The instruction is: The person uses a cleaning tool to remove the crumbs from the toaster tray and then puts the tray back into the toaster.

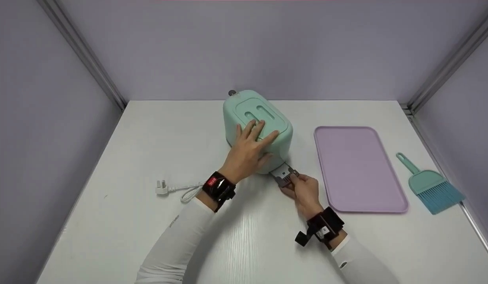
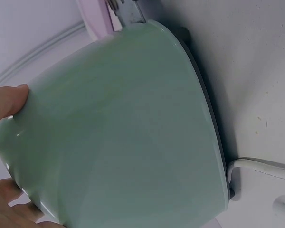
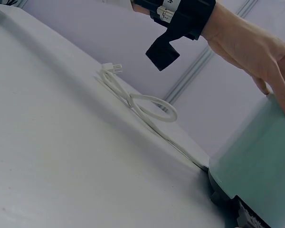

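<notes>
A mint-green toaster (image 1: 281,118) stands on the white table, two slots showing in its top. My left hand (image 1: 244,157) rests on that top with spread fingers, partly covering one slot. In the left wrist view the toaster's broad side (image 2: 123,118) fills most of the picture. Low at the near end, a metal crumb tray (image 1: 282,176) sticks out of the toaster's base. My right hand (image 1: 307,193) pinches the tray's outer edge between thumb and fingers. The right wrist view shows only a dark end of the crumb tray (image 3: 249,218); the right hand is mostly out of that picture.
A white power cord with a plug (image 1: 162,188) lies left of the toaster. On the right is a lilac tray (image 1: 360,169), and past it a green dustpan (image 1: 425,179) with a blue-bristled brush (image 1: 441,197). Grey-lilac walls (image 1: 267,51) enclose the table's back and sides.
</notes>
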A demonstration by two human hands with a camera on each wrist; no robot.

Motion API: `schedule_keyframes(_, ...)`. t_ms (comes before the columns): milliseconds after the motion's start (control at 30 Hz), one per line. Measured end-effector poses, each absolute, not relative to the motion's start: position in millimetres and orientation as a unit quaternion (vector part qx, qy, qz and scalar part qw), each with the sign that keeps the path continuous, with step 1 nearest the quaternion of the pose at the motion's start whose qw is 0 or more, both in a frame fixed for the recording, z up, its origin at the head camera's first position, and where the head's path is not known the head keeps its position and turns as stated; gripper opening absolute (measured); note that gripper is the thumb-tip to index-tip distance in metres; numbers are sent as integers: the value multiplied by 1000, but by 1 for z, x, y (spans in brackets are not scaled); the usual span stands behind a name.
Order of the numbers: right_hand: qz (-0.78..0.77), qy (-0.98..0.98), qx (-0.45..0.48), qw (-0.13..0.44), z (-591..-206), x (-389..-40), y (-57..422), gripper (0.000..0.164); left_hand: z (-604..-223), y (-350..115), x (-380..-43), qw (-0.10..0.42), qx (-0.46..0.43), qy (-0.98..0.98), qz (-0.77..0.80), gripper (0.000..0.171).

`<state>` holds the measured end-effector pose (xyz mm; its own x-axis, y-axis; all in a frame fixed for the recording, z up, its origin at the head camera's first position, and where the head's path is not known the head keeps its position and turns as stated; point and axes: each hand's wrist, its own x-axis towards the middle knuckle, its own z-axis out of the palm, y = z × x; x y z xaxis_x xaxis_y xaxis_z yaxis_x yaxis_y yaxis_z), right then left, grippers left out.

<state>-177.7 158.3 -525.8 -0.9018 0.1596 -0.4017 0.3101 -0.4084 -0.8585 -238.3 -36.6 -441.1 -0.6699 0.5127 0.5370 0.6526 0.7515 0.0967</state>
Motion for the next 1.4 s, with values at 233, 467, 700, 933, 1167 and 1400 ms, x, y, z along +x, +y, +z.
schedule_keyframes(233, -806, 549, 216, 49, -526, -174, 163, 34, -442, -36, -239, 254, -326, -900, -138, 64)
schedule_keyframes(467, -802, 558, 209, 40, -526, -169, 168, 28, -441, -35, -240, 248, -325, -902, -138, 61)
schedule_keyframes(700, -801, 558, 214, 45, -527, -164, 173, 31, -440, -34, -239, 248, -324, -903, -136, 64)
schedule_keyframes(933, -799, 555, 226, 47, -526, -159, 178, 30, -440, -34, -240, 247, -325, -903, -135, 63)
schedule_keyframes(1167, -801, 553, 222, 54, -524, -152, 183, 27, -439, -37, -241, 244, -328, -903, -129, 61)
schedule_keyframes(1400, -804, 552, 213, 52, -522, -148, 187, 27, -439, -38, -241, 242, -328, -904, -131, 60)
